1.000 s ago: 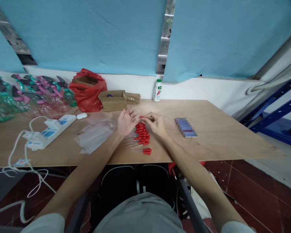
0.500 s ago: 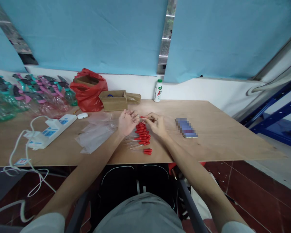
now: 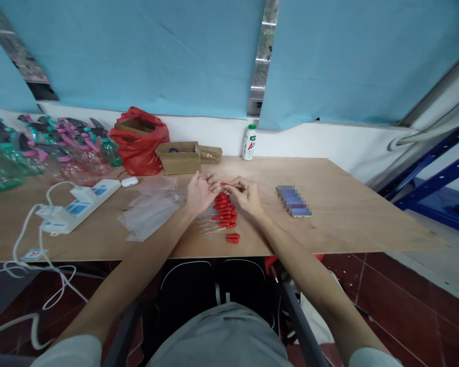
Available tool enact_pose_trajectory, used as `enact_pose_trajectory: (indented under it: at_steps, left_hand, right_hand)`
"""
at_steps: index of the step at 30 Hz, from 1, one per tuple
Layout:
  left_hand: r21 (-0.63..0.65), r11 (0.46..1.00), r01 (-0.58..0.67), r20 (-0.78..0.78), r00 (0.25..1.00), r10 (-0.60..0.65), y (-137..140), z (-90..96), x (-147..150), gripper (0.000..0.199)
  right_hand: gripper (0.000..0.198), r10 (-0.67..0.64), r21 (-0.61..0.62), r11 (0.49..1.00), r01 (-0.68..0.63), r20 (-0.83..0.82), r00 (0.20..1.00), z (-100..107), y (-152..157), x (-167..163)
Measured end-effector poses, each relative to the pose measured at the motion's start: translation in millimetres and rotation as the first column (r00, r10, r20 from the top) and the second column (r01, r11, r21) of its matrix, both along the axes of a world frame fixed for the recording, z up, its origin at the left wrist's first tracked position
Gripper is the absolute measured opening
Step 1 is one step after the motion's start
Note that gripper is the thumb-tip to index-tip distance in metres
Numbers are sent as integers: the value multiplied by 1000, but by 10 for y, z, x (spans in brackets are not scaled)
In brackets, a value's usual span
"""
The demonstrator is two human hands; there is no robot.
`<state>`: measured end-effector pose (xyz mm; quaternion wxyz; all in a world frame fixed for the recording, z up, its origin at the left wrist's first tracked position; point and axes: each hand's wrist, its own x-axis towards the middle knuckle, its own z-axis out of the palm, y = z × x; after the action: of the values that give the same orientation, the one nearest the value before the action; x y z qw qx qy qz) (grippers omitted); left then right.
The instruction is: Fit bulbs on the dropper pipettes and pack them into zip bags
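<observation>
Between my hands, above the table, is a dropper with a red rubber bulb (image 3: 223, 184). My right hand (image 3: 248, 195) pinches it at the bulb. My left hand (image 3: 202, 192) has its palm turned up, and its fingertips close around the dropper's other end, mostly hidden by the fingers. Just below the hands lies a pile of similar droppers (image 3: 225, 210), red bulbs to the right and clear thin tubes to the left. A few droppers (image 3: 232, 238) lie apart, nearer the front edge. Clear plastic bags (image 3: 149, 216) are spread flat to the left of my left hand.
On the left are a white power strip (image 3: 80, 206) with cables, a small white case (image 3: 129, 181) and many spray bottles (image 3: 61, 153). Behind stand a red plastic bag (image 3: 141, 153), a cardboard box (image 3: 179, 159) and a white bottle (image 3: 249, 143). A phone (image 3: 294, 201) lies right.
</observation>
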<state>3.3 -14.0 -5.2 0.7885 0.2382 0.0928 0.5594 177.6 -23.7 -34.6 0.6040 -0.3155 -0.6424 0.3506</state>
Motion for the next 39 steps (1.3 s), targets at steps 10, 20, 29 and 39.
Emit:
enact_pose_trajectory:
  at_steps: [10,20,29,39]
  left_hand:
    - [34,999,13,-23,1000,-12,5,-20,6,41]
    - [3,1000,29,-98,995,-29,1,39,-64,41]
    - [33,999,7,-108,994,-3,5,32,-67,41]
    - [57,998,4,-176,984,6,43,-1,-100,41]
  right_hand:
    - [34,-35,68,997,31,45,998,-31,-2,11]
    - [34,-91,104,991,81,102,991,-1,-32,-6]
    - [39,-26,25,999,26,19,999,13,-13,-13]
    - [38,-29,34,999,27,58,998,10,10,1]
